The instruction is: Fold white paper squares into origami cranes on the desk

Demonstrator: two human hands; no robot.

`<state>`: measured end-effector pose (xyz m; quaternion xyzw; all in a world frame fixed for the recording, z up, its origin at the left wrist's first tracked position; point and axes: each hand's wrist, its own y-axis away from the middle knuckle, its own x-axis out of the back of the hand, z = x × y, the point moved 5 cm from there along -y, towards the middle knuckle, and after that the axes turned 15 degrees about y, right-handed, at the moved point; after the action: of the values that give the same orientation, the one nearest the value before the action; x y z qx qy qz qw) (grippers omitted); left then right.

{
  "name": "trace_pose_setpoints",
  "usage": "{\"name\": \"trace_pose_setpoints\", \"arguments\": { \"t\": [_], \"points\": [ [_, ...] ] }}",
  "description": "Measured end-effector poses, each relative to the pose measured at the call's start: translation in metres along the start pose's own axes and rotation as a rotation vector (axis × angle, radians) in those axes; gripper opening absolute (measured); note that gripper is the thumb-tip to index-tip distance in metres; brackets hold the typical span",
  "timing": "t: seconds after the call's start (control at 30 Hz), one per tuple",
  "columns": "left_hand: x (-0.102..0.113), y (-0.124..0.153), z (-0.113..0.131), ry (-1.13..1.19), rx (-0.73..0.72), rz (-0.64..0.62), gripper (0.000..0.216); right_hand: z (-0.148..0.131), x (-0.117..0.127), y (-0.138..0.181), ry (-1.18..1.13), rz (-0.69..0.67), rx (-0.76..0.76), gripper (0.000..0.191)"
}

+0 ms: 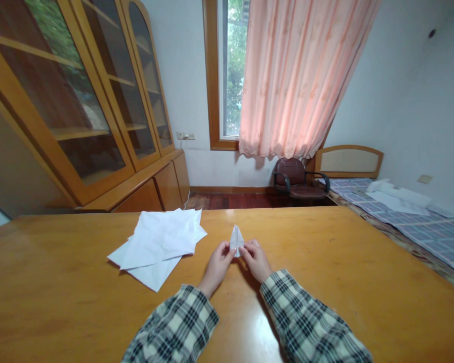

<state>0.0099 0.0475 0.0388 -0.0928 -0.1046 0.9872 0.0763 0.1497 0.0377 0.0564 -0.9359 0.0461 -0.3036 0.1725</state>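
A small folded piece of white paper with a pointed top stands just above the wooden table, near its middle. My left hand pinches its lower left side. My right hand pinches its lower right side. Both hands have their fingers closed on the paper, and both arms wear plaid sleeves. A loose stack of white paper sheets lies on the table to the left of my left hand, a short way from it.
A tall wooden cabinet with glass doors stands at the left wall. Beyond the table are a dark red office chair, a window with a pink curtain, and a bed with a checked cover at the right.
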Motion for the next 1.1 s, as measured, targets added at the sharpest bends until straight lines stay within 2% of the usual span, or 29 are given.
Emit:
{"name": "trace_pose_setpoints", "arguments": {
  "t": [0.4,0.67,0.87,1.1],
  "points": [
    [0.002,-0.002,0.000,0.027,-0.038,0.052,0.024,0.003,-0.001,-0.001,0.028,0.024,0.023,0.027],
    [0.007,-0.003,-0.007,0.063,0.008,0.130,0.049,0.003,0.000,-0.001,0.034,0.036,0.015,0.026],
    [0.002,-0.002,0.002,-0.138,-0.004,0.034,0.026,0.003,0.001,-0.001,0.037,0.045,0.009,0.026],
    [0.004,-0.001,0.009,-0.279,-0.066,0.060,0.030,0.001,0.003,-0.001,0.041,0.049,0.014,0.027]
  ]
}}
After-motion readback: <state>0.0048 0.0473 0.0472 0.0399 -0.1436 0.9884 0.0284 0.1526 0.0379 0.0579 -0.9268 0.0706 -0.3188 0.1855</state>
